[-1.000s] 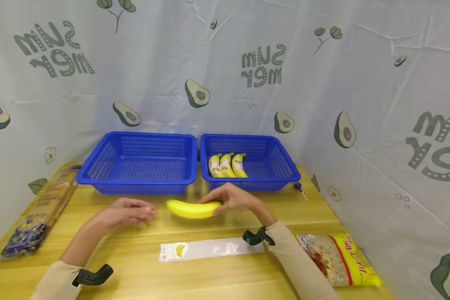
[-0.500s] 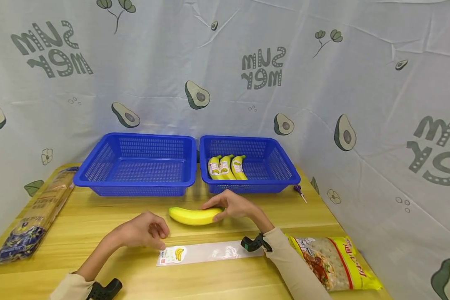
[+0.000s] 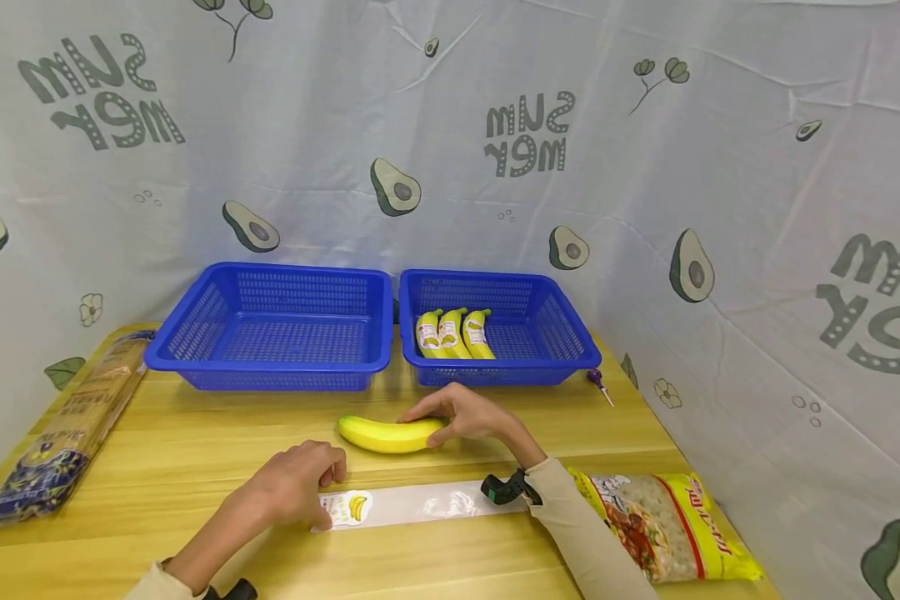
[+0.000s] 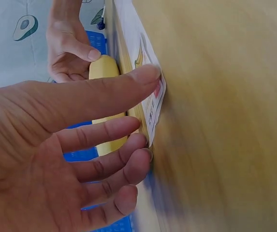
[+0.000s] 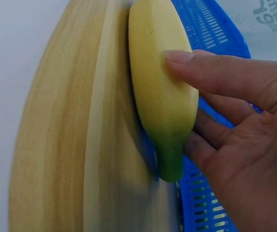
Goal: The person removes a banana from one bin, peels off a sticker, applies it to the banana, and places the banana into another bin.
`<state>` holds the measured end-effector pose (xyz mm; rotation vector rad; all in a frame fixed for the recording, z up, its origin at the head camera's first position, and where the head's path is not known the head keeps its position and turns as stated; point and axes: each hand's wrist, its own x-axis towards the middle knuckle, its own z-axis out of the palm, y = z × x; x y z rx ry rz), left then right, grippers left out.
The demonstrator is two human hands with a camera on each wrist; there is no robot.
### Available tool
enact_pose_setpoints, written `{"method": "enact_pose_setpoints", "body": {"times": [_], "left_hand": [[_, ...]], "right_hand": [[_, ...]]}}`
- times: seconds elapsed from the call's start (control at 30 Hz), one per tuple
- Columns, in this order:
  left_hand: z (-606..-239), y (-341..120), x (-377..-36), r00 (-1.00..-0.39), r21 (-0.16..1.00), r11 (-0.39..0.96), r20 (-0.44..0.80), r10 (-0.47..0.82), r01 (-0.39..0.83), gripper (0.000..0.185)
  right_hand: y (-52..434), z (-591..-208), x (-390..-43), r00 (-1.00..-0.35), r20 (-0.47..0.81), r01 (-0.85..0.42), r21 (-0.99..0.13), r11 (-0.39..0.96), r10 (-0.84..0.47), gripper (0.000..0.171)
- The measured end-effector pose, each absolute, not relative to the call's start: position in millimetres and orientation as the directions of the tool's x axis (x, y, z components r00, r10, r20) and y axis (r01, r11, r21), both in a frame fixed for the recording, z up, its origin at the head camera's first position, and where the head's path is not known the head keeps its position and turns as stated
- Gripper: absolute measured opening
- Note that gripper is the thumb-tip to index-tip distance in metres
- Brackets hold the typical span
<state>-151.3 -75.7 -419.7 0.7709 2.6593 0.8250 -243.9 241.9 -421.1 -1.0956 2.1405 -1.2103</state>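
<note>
From the head view, the loose banana (image 3: 387, 434) is lying on the counter (image 3: 195, 450) in front of the right blue basket (image 3: 577, 346), which is holding three bagged bananas (image 3: 453, 332). The right hand (image 3: 468, 412) is curling its grip over the banana's stem end. The left hand (image 3: 300, 483) is lying on the printed end of the clear bag (image 3: 420, 504), just nearer the person than the banana, fingers bent down onto it.

In the left wrist view, the thumb (image 4: 104, 92) and fingertips are pressing on the bag's labelled edge (image 4: 150, 104) with a narrow grip that is not yet pinching it; the banana (image 4: 104, 72) is lying beyond. To do this well, the fingers should be catching only the top layer so the mouth parts.

In the right wrist view, the right hand (image 5: 235, 130) is holding the banana (image 5: 160, 101) between thumb and fingers near its green tip. A light hold seems wise, keeping the far end free to lead into the bag.
</note>
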Motion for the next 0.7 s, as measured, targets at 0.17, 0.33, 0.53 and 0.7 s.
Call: {"method": "enact_pose_setpoints", "body": {"times": [0.17, 0.33, 0.53, 0.7], "left_hand": [[-420, -77, -150, -0.826, 0.592, 0.699, -0.097, 0.556, 0.401, 0.051], [-423, -77, -149, -0.837, 0.583, 0.706, -0.081, 0.542, 0.401, 0.048], [-425, -75, -145, -0.843, 0.563, 0.712, -0.049, 0.536, 0.420, 0.046], [-431, -76, -146, -0.832, 0.563, 0.697, -0.032, 0.554, 0.443, 0.046]], "right_hand": [[242, -422, -244, -0.587, 0.007, -0.438, -0.843, 0.310, -0.809, 0.048], [240, -422, -244, -0.584, 0.014, -0.484, -0.809, 0.334, -0.812, 0.050], [236, -418, -242, -0.585, 0.032, -0.524, -0.777, 0.348, -0.810, 0.051], [235, -415, -240, -0.589, 0.041, -0.538, -0.765, 0.353, -0.807, 0.049]]}}
